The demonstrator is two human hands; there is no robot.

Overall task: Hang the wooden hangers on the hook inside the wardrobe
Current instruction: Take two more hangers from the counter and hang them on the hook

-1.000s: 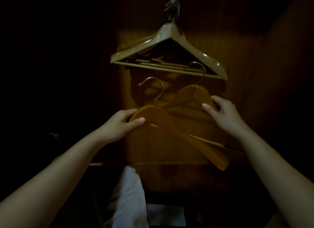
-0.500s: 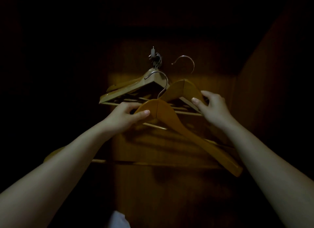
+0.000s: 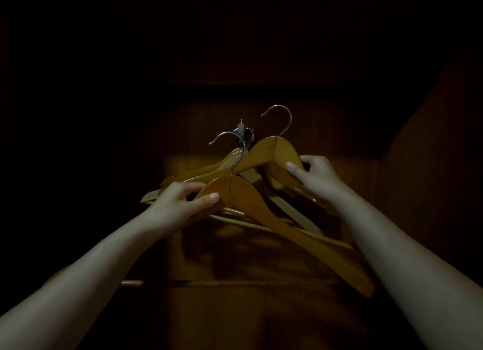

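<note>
Wardrobe (image 3: 235, 310): dark wood interior, lit only on the middle of the back panel; the right side wall (image 3: 431, 166) is barely visible.

Front hanger (image 3: 261, 211): orange-brown wood, raised in front of the back panel, with its right arm sloping down towards the lower right. Not on the wall hook.

Rear hanger (image 3: 271, 153): same wood, higher and further in, also not on the wall hook.

Hung hangers (image 3: 295, 213): a paler bunch behind the two held ones, fanned out, tops gathered at the wall hook. Count cannot be told.

Left hand (image 3: 177, 206): grips the front hanger's left shoulder, thumb on the near face, fingers curled behind.

Right hand (image 3: 316, 177): grips the rear hanger's right shoulder, thumb in front, fingers wrapped over the top.

Wall hook (image 3: 241, 129): small metal fitting on the back panel. The front hanger's wire hook (image 3: 235, 146) sits just below and left of it; the rear hanger's wire hook (image 3: 283, 117) stands up to its right. Whether either wire touches it cannot be told.
</note>
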